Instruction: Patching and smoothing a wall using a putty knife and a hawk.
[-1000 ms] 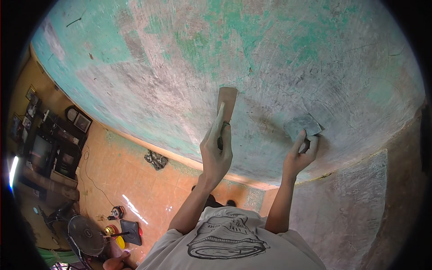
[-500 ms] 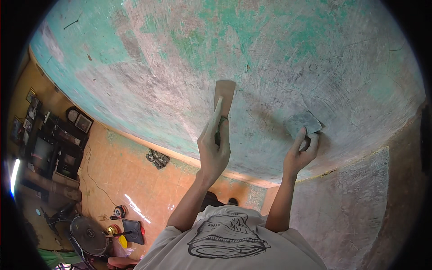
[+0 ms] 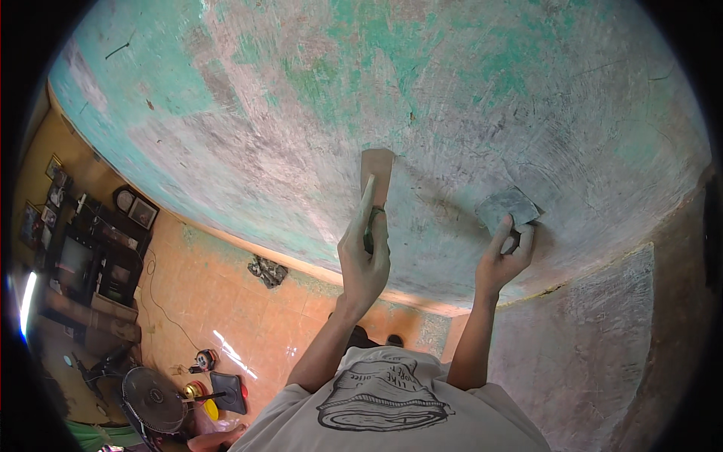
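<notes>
My left hand [image 3: 364, 267] grips a putty knife [image 3: 376, 166] by its dark handle, index finger along the brownish blade, which lies against the mottled turquoise and whitish wall [image 3: 279, 113]. To the right, my right hand [image 3: 506, 252] pinches a square grey sheet or plate [image 3: 508, 205] against the same wall; I cannot tell its material.
Below is a tiled orange floor [image 3: 211, 271] with a dark crumpled heap [image 3: 267, 271]. At left stand a black cabinet [image 3: 94, 256] with a screen and framed pictures, a fan [image 3: 151, 399] and a person's bare limb [image 3: 215, 441]. Another wall [image 3: 572, 346] meets mine at right.
My left hand with the putty knife rose a little half a second ago and has since slid back down. My right hand stays in nearly the same spot.
</notes>
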`<action>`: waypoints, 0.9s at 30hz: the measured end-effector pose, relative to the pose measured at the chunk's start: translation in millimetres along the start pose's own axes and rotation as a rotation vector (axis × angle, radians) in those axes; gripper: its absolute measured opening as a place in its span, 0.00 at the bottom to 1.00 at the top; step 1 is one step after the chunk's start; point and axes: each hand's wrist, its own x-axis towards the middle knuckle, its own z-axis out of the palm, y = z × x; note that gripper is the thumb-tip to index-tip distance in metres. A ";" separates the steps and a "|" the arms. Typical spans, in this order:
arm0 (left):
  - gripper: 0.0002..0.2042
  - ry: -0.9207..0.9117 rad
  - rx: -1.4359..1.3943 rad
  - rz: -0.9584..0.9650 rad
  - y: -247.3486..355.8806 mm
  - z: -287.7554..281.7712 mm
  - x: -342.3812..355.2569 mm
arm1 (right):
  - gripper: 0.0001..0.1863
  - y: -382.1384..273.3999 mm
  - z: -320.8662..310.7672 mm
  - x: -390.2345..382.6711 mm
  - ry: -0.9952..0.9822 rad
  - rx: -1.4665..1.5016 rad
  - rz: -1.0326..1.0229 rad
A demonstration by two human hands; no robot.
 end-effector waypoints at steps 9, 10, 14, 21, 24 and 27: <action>0.25 -0.017 -0.109 -0.059 -2.9 -0.2 -5.8 | 0.12 1.2 -0.8 1.2 -0.007 0.009 -0.035; 0.25 -0.018 -0.108 -0.062 -4.9 -0.6 -6.1 | 0.12 1.0 -1.8 0.5 -0.006 0.011 -0.030; 0.24 -0.045 0.049 0.058 -10.4 -8.2 -1.3 | 0.12 0.2 -1.9 0.8 0.000 0.031 -0.043; 0.23 -0.014 0.122 0.120 -13.4 -4.8 -1.6 | 0.12 4.3 0.3 -1.1 0.003 0.003 -0.034; 0.23 -0.007 0.084 0.096 -15.3 -2.8 -2.8 | 0.13 5.0 -0.1 -1.6 0.007 0.002 -0.034; 0.23 0.004 0.114 0.125 -22.7 -4.0 -3.9 | 0.13 5.0 -1.5 0.1 0.008 -0.014 -0.061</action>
